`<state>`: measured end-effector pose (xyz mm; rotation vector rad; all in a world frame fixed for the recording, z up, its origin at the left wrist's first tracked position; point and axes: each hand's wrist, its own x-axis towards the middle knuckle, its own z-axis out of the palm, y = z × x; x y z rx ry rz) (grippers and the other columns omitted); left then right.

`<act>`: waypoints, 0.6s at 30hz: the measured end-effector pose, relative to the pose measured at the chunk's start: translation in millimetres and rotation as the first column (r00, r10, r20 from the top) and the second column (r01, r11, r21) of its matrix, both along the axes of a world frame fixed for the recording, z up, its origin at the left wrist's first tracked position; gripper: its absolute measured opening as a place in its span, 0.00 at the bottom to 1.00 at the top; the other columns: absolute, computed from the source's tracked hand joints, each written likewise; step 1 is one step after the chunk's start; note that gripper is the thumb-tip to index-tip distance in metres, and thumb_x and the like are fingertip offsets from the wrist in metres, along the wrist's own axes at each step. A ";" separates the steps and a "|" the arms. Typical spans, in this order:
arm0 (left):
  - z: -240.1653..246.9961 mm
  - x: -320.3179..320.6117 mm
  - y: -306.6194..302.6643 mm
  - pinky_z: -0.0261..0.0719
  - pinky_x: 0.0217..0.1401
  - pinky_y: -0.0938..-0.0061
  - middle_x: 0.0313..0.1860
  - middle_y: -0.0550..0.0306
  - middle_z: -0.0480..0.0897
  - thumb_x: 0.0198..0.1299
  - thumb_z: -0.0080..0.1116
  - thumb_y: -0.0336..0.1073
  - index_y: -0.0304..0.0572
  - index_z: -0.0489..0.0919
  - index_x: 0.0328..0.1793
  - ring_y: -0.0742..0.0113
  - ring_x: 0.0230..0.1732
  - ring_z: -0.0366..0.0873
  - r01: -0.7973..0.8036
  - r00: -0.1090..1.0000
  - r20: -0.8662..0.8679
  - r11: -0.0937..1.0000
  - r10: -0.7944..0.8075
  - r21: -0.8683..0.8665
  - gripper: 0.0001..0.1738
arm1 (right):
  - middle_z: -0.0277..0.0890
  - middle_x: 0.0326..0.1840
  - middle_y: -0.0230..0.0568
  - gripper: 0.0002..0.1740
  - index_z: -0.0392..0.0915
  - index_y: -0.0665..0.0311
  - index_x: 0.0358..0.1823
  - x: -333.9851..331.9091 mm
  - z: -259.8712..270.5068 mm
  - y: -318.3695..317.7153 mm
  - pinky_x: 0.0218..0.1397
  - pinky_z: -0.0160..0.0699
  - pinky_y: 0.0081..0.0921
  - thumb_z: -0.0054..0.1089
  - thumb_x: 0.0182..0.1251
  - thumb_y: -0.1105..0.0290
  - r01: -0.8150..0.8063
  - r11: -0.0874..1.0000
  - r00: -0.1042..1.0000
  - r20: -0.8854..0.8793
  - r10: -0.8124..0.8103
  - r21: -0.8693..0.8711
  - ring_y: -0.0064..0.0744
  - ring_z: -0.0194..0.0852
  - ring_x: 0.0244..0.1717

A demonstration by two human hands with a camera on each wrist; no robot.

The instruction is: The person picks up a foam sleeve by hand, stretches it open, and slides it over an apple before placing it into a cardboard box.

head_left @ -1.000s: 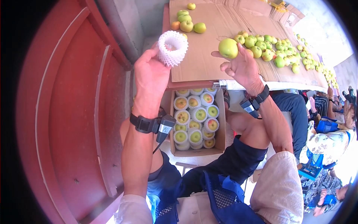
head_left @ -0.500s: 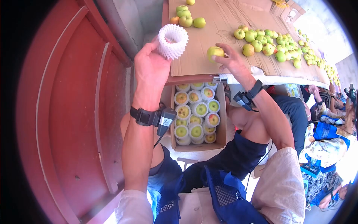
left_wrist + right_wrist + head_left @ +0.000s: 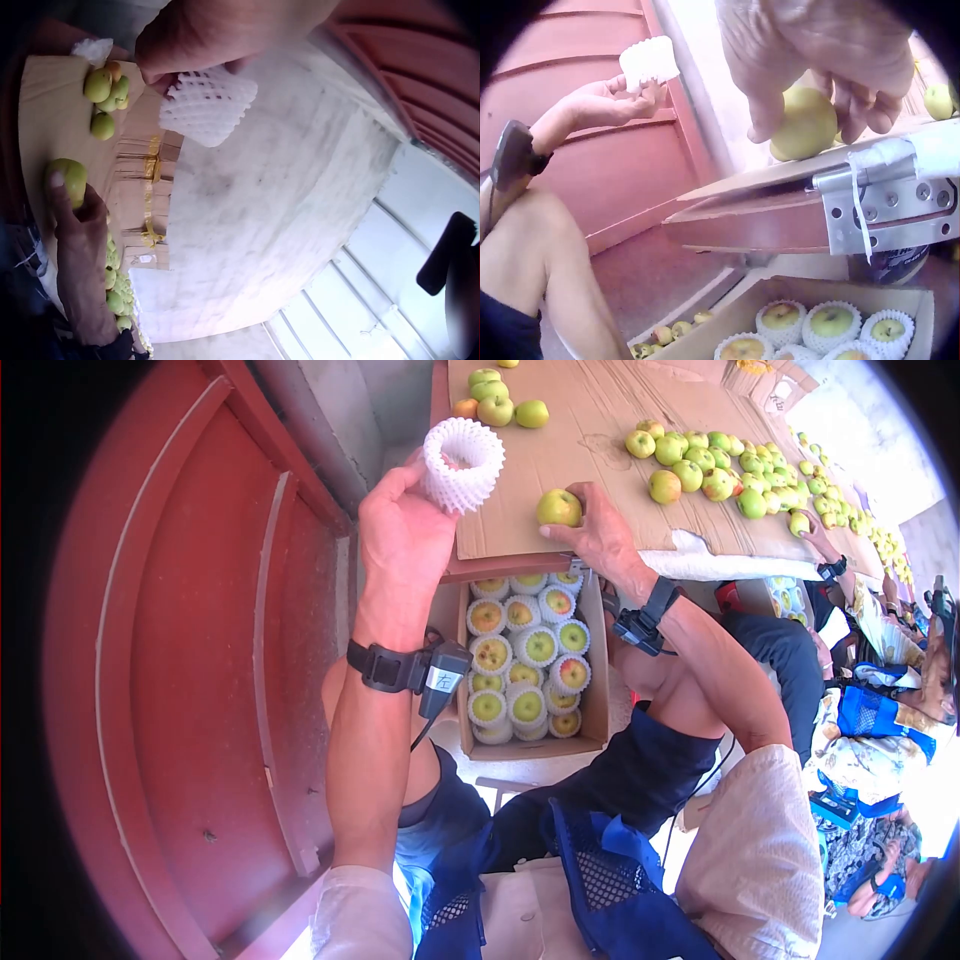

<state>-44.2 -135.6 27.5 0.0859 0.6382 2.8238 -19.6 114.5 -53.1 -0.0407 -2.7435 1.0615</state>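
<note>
My left hand (image 3: 405, 535) holds up a white foam net sleeve (image 3: 463, 465) with its open end upward. No fruit shows inside the sleeve; the fingers behind it are partly hidden. Over the near edge of the cardboard-covered table, my right hand (image 3: 602, 540) grips a yellow-green apple (image 3: 559, 508) between thumb and fingers. In the right wrist view the apple (image 3: 806, 124) sits low, close over the cardboard. Below the table edge stands a cardboard box (image 3: 597, 700) with several apples in foam sleeves (image 3: 525, 707).
Loose apples (image 3: 700, 458) lie in a long group along the table's right side, and a few more (image 3: 494, 410) at its far left. A red door (image 3: 200, 660) stands close on the left. Other people (image 3: 870, 730) sit at the right, one hand reaching among the apples.
My right hand has moved left and down with the apple, away from the large group, and its fingers have turned over it. My left hand stays nearly in place with the sleeve.
</note>
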 end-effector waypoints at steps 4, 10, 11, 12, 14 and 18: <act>-1.8 -1.0 1.3 0.68 0.76 0.56 0.61 0.43 0.77 0.66 0.50 0.26 0.20 0.69 0.65 0.53 0.65 0.74 -0.005 1.000 0.021 1.000 0.006 -0.010 0.22 | 0.75 0.61 0.56 0.42 0.68 0.68 0.66 -1.1 -3.2 1.2 0.66 0.75 0.41 0.78 0.57 0.54 0.005 0.999 1.000 -0.006 -0.005 0.051 0.52 0.77 0.62; -3.1 -1.0 3.3 0.66 0.78 0.55 0.64 0.42 0.75 0.67 0.49 0.26 0.19 0.68 0.67 0.53 0.67 0.73 0.018 0.999 0.027 1.000 -0.018 -0.019 0.24 | 0.73 0.64 0.57 0.44 0.67 0.66 0.69 -1.6 -4.2 3.3 0.68 0.75 0.41 0.78 0.56 0.53 -0.008 0.995 1.000 -0.005 0.009 0.096 0.53 0.75 0.64; -4.0 -0.8 3.5 0.66 0.79 0.55 0.65 0.42 0.74 0.67 0.49 0.26 0.19 0.68 0.67 0.53 0.67 0.72 0.022 1.000 0.017 1.000 -0.022 -0.022 0.24 | 0.73 0.64 0.57 0.44 0.67 0.66 0.70 -1.6 -4.5 3.8 0.68 0.74 0.41 0.78 0.56 0.53 -0.018 0.994 1.000 -0.014 0.020 0.105 0.54 0.75 0.64; -4.4 -1.1 3.7 0.66 0.79 0.55 0.65 0.42 0.74 0.67 0.49 0.26 0.19 0.68 0.67 0.53 0.67 0.72 0.024 1.000 0.016 0.999 -0.023 -0.023 0.24 | 0.73 0.64 0.57 0.44 0.67 0.66 0.70 -2.1 -5.0 5.1 0.68 0.74 0.41 0.78 0.56 0.53 -0.017 0.994 1.000 -0.014 0.018 0.104 0.54 0.75 0.64; -5.2 -2.0 3.9 0.65 0.80 0.55 0.66 0.41 0.74 0.67 0.49 0.26 0.19 0.68 0.67 0.52 0.69 0.71 0.021 1.000 0.021 1.000 -0.021 -0.014 0.24 | 0.72 0.65 0.58 0.45 0.67 0.67 0.70 -3.7 -5.2 8.1 0.69 0.74 0.41 0.78 0.57 0.52 -0.049 0.995 0.999 0.001 0.049 0.083 0.54 0.74 0.65; -6.6 -2.5 4.2 0.65 0.80 0.55 0.67 0.41 0.74 0.66 0.50 0.26 0.19 0.67 0.67 0.51 0.70 0.71 0.035 0.999 0.022 0.999 -0.034 -0.017 0.24 | 0.74 0.63 0.60 0.44 0.67 0.70 0.70 -9.6 -11.8 12.6 0.68 0.75 0.40 0.75 0.61 0.49 -0.055 0.998 0.998 -0.007 0.055 0.035 0.53 0.76 0.64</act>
